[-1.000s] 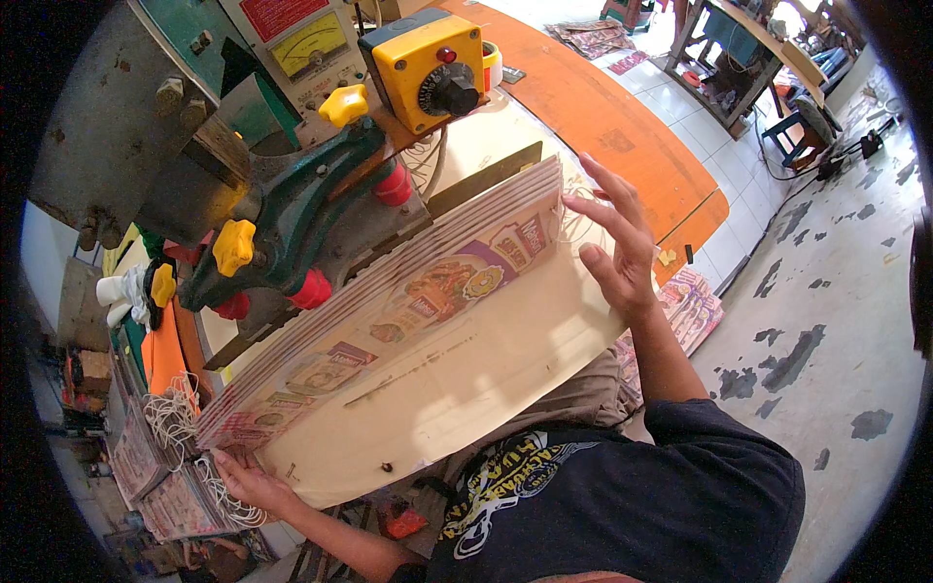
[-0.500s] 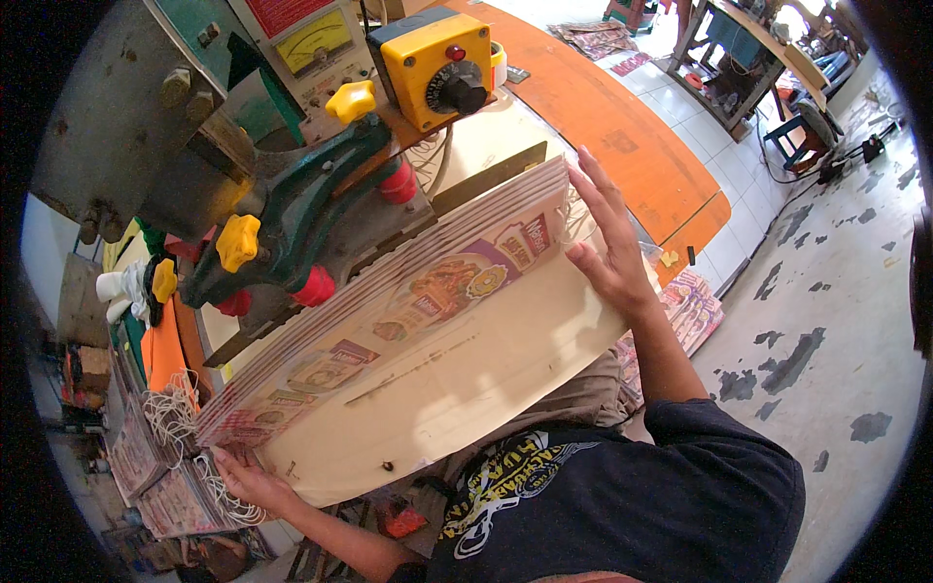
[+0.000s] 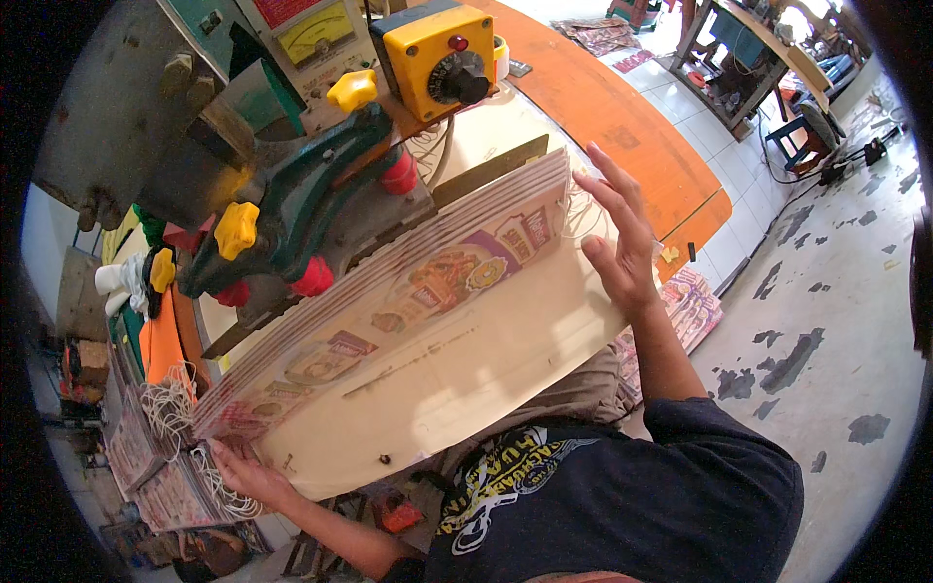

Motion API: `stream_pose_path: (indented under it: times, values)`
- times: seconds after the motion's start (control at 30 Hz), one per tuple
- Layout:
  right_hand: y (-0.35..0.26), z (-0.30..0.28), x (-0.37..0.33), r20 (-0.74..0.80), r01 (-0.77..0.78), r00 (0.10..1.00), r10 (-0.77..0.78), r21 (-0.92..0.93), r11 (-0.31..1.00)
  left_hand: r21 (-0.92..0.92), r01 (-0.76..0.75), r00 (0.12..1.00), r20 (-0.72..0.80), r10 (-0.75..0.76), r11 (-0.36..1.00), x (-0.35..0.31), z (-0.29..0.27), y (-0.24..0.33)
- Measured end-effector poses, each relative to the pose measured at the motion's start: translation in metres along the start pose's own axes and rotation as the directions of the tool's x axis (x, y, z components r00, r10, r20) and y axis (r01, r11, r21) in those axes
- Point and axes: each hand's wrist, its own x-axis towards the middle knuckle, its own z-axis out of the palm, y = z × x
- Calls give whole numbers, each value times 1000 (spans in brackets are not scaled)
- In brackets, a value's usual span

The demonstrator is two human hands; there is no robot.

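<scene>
A long stack of printed sheets with food pictures (image 3: 428,291) lies slantwise across a cream work board (image 3: 466,389). Its far long edge sits against the press machine (image 3: 292,204), which has dark green arms and yellow knobs. At the stack's right end, my right hand (image 3: 627,238) is open, fingers and thumb apart, close beside pale strings (image 3: 583,212) there. My left hand (image 3: 251,478) rests at the near-left corner of the stack, its fingers stretched along the end; their undersides are hidden. Neither hand grips anything visibly.
A yellow control box with a black dial (image 3: 437,63) stands behind the press. An orange tabletop (image 3: 622,126) curves away to the right. Bundles of printed sheets with white cords (image 3: 180,496) lie at the left, and more printed sheets (image 3: 690,306) lie beyond my right arm.
My right hand has drawn slightly away from the stack's right end, with its thumb now off the edge. My left hand stays at the corner. The view has shifted a little.
</scene>
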Motion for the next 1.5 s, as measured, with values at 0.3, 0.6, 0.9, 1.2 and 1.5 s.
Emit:
stream_pose_path:
  times: [0.3,0.6,0.9,1.2,1.5]
  values:
    - [-4,7,3,124,-96,988,95,5,995,-18,50,993,-110,-52,999,3,-2,-7]
    - [0,-2,1,-8,37,999,-37,11,999,-40,53,997,-58,-56,998,7,-9,-13]
    - [1,0,0,-38,51,998,-51,3,999,-45,16,999,-34,-17,999,10,-15,-20]
    - [0,4,2,50,-128,991,124,106,986,-27,6,999,-34,-7,1000,12,-18,-22]
    - [-1,7,3,78,-162,985,157,70,984,-15,39,995,-96,-41,999,10,-14,-20]
